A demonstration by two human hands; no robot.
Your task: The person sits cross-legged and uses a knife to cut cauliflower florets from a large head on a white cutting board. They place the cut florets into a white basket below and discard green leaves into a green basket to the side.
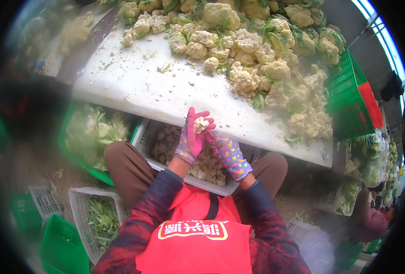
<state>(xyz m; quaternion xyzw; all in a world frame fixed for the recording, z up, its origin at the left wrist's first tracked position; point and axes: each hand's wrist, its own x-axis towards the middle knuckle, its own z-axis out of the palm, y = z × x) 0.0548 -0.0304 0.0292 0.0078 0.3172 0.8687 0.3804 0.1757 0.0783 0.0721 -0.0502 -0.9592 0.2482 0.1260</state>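
My left hand [193, 135], in a pink-palmed glove with a floral cuff, cradles a small cauliflower floret [200, 125] on its palm and fingers. In a matching glove, my right hand [225, 149] grips a small knife [204, 126] whose thin blade meets the floret. Both hands are over the front edge of a white tabletop [137, 82]. Below them, between my knees, a white plastic crate [159, 166] holds many cut florets [206, 169]. The knife's handle is mostly hidden by my right hand.
Cauliflower heads [243, 44] are heaped across the table's back and right. A green crate [350, 99] stands at its right end. Left of my legs are a green crate of trimmings [101, 176] and a white crate of leaves [75, 205]. A person [374, 219] is at far right.
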